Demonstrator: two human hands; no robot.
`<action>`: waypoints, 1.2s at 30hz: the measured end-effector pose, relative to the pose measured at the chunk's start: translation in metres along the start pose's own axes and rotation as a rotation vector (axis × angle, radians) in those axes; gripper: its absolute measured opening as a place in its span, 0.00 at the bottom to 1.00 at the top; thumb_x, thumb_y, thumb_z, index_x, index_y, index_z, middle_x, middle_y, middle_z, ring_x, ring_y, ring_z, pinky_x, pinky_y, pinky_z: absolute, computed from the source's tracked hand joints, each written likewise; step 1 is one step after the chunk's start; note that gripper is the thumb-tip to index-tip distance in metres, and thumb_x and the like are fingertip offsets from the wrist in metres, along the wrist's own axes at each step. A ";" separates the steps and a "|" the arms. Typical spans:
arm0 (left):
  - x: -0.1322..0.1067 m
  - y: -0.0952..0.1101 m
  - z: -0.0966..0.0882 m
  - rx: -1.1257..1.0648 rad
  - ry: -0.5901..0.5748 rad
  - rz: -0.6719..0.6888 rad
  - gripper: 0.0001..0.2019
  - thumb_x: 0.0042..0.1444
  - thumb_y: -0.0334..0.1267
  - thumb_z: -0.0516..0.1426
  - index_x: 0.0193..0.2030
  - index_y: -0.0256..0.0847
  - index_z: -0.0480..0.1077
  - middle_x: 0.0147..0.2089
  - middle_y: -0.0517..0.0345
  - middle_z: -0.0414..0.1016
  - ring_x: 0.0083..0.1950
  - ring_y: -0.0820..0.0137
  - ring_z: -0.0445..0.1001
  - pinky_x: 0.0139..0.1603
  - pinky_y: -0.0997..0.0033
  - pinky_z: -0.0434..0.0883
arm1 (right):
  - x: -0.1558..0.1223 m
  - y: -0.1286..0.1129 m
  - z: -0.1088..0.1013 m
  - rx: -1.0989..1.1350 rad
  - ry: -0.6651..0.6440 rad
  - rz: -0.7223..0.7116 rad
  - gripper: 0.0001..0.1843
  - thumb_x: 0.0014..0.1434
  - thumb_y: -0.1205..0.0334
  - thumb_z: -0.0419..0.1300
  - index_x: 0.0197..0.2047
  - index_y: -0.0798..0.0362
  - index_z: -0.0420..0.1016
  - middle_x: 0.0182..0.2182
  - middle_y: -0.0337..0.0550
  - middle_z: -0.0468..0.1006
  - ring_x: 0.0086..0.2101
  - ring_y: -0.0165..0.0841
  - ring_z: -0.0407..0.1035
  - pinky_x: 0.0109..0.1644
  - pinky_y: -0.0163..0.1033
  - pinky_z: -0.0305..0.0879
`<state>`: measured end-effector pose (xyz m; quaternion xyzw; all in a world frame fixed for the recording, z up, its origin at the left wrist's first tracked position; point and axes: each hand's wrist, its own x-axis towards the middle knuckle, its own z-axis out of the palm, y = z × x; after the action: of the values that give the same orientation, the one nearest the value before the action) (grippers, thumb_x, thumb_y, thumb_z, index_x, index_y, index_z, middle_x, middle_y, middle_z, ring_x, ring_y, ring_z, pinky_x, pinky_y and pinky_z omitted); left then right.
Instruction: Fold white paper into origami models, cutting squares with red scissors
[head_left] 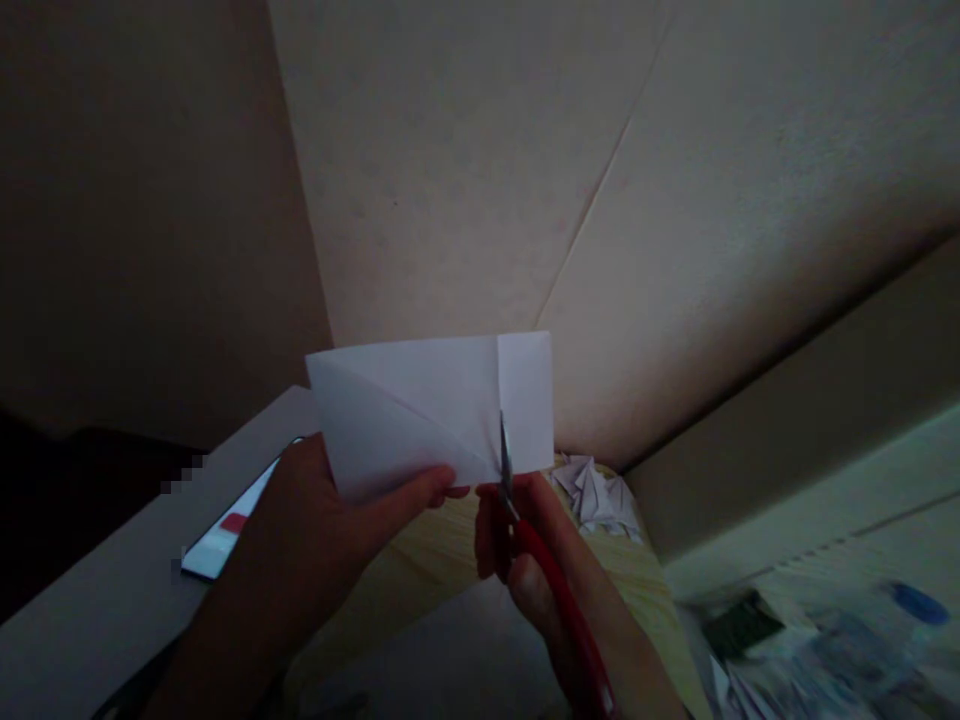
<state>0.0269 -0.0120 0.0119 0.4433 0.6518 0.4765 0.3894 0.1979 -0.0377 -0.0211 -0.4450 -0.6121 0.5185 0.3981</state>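
Observation:
My left hand (315, 530) pinches the lower edge of a folded white sheet of paper (420, 410), held up in front of me with a diagonal fold across it. In my right hand (540, 570) are red-handled scissors (525, 530). Their blades point upward and have bitten into the bottom edge of the paper, beside a vertical crease near its right end. Both hands are closed on what they hold.
A phone (232, 525) with a lit screen lies on a grey ledge (112, 610) at the left. Folded white paper pieces (596, 490) rest on a yellow surface (637, 580) behind my hands. Blurred clutter lies at the lower right. Beige walls rise close behind.

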 end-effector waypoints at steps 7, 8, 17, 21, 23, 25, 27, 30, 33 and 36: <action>0.003 -0.005 0.000 0.051 -0.030 -0.023 0.12 0.36 0.47 0.65 0.28 0.47 0.75 0.31 0.56 0.84 0.35 0.52 0.81 0.34 0.58 0.76 | -0.003 -0.005 0.000 -0.038 0.033 -0.016 0.28 0.58 0.34 0.54 0.53 0.44 0.67 0.37 0.43 0.74 0.36 0.37 0.69 0.41 0.42 0.68; 0.004 -0.007 0.000 0.068 -0.026 -0.025 0.13 0.36 0.48 0.65 0.29 0.47 0.75 0.31 0.55 0.84 0.36 0.51 0.81 0.35 0.56 0.76 | -0.005 -0.007 0.001 -0.040 0.066 -0.026 0.26 0.58 0.34 0.55 0.52 0.42 0.68 0.37 0.42 0.75 0.37 0.38 0.70 0.41 0.42 0.68; 0.006 -0.007 -0.001 0.104 -0.042 -0.005 0.16 0.36 0.50 0.65 0.31 0.45 0.74 0.35 0.52 0.84 0.37 0.51 0.81 0.36 0.56 0.75 | -0.006 -0.006 -0.001 -0.063 0.020 -0.016 0.24 0.58 0.35 0.54 0.50 0.40 0.68 0.36 0.41 0.74 0.35 0.38 0.70 0.38 0.41 0.70; 0.004 -0.003 -0.002 0.097 -0.049 -0.002 0.14 0.37 0.49 0.65 0.29 0.45 0.74 0.34 0.52 0.84 0.36 0.51 0.81 0.33 0.58 0.75 | -0.006 -0.003 0.000 -0.035 0.039 -0.053 0.24 0.59 0.35 0.54 0.50 0.42 0.69 0.35 0.42 0.74 0.34 0.37 0.69 0.37 0.40 0.69; 0.004 -0.003 -0.002 0.083 -0.055 0.006 0.11 0.37 0.47 0.65 0.28 0.46 0.74 0.32 0.54 0.84 0.36 0.52 0.81 0.33 0.59 0.75 | -0.006 -0.003 0.001 -0.026 0.071 -0.057 0.24 0.59 0.35 0.54 0.50 0.42 0.69 0.34 0.41 0.73 0.34 0.36 0.69 0.38 0.40 0.69; 0.003 -0.003 -0.002 0.052 -0.065 0.010 0.10 0.38 0.46 0.65 0.27 0.47 0.74 0.32 0.56 0.84 0.36 0.53 0.81 0.34 0.60 0.75 | -0.004 -0.002 0.001 -0.028 0.030 -0.072 0.25 0.59 0.35 0.53 0.50 0.42 0.69 0.33 0.41 0.73 0.32 0.36 0.69 0.36 0.39 0.69; 0.004 -0.004 -0.002 0.048 -0.058 0.003 0.10 0.37 0.46 0.65 0.28 0.47 0.74 0.32 0.56 0.84 0.36 0.53 0.81 0.34 0.60 0.75 | -0.003 0.000 -0.001 -0.043 -0.019 -0.081 0.25 0.59 0.35 0.53 0.51 0.42 0.68 0.33 0.41 0.73 0.32 0.36 0.69 0.36 0.40 0.69; 0.004 -0.004 -0.002 0.091 -0.039 0.000 0.12 0.36 0.48 0.65 0.29 0.47 0.74 0.33 0.54 0.83 0.36 0.51 0.81 0.35 0.58 0.75 | -0.003 0.004 -0.003 -0.058 -0.014 -0.084 0.24 0.61 0.36 0.52 0.52 0.42 0.67 0.35 0.41 0.74 0.34 0.37 0.70 0.38 0.41 0.70; 0.005 -0.004 -0.003 0.116 -0.044 -0.005 0.13 0.37 0.49 0.64 0.30 0.46 0.74 0.33 0.52 0.83 0.37 0.50 0.81 0.36 0.56 0.75 | -0.004 0.005 -0.003 -0.049 0.004 -0.078 0.23 0.61 0.37 0.52 0.53 0.40 0.67 0.36 0.41 0.74 0.35 0.36 0.71 0.38 0.40 0.70; 0.006 -0.005 -0.003 0.124 -0.046 0.000 0.14 0.37 0.49 0.64 0.30 0.46 0.73 0.34 0.50 0.83 0.39 0.48 0.81 0.37 0.54 0.75 | -0.006 0.003 0.000 -0.060 0.024 -0.054 0.25 0.59 0.34 0.52 0.51 0.40 0.68 0.35 0.41 0.75 0.34 0.36 0.71 0.37 0.40 0.71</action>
<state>0.0210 -0.0078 0.0075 0.4774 0.6708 0.4251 0.3760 0.1999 -0.0432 -0.0241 -0.4464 -0.6343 0.4836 0.4056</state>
